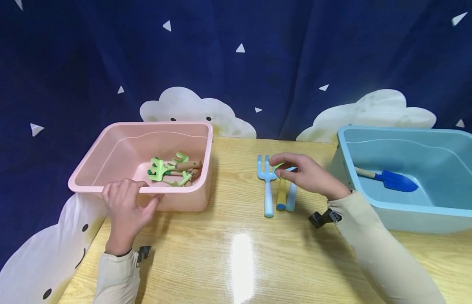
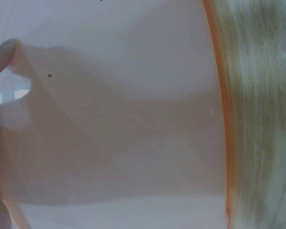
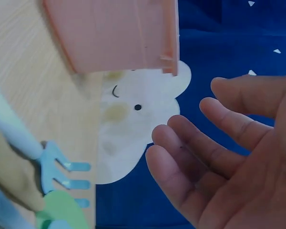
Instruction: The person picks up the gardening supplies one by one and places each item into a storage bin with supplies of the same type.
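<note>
- Fingers of the left hand (image 1: pixel 125 207) curl over the near rim of the pink bin (image 1: pixel 106 169) at the table's left edge.
- Toy garden tools (image 1: pixel 276 185) lie mid-table, handles toward the near edge.
- Right hand (image 1: pixel 308 175) hovers just above their heads, fingers loosely apart, holding nothing, nearer than the left.
- Blue bin (image 1: pixel 410 207) sits right.

No text, label, brand, number or sign can be read in any of the views. Nothing is printed on the pink tub (image 1: pixel 144 147) at left of the frame, nor on the blue tub (image 1: pixel 410 143) at right, and the tools between them carry no markings.
</note>
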Motion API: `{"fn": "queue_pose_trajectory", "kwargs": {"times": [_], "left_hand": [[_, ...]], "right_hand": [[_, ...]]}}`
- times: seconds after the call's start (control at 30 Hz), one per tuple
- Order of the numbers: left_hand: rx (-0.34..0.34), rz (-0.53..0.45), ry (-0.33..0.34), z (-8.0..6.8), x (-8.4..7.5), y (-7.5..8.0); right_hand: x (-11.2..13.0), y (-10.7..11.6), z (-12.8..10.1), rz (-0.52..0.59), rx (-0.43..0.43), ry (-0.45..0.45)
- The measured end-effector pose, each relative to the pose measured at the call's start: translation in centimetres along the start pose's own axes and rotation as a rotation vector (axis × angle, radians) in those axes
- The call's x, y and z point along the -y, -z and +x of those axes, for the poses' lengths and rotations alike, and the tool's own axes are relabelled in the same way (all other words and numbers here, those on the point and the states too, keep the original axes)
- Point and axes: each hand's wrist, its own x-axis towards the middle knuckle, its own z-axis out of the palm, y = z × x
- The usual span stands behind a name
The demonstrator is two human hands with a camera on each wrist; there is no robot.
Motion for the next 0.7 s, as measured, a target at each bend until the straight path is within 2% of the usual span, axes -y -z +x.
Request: {"fn": "queue_pose_trajectory", "kwargs": {"times": [0.4, 0.7], "left_hand": [[0.006, 0.008, 0.006, 0.0, -0.1, 0.1], [0.002, 0.007, 0.006, 0.1, -0.1, 0.1]], "right_hand": [[-3.0, -2.5, -0.5, 0.055, 0.047, -0.063], [-4.2, -3.7, -0.6, 0.086, 0.088, -0.156]]}}
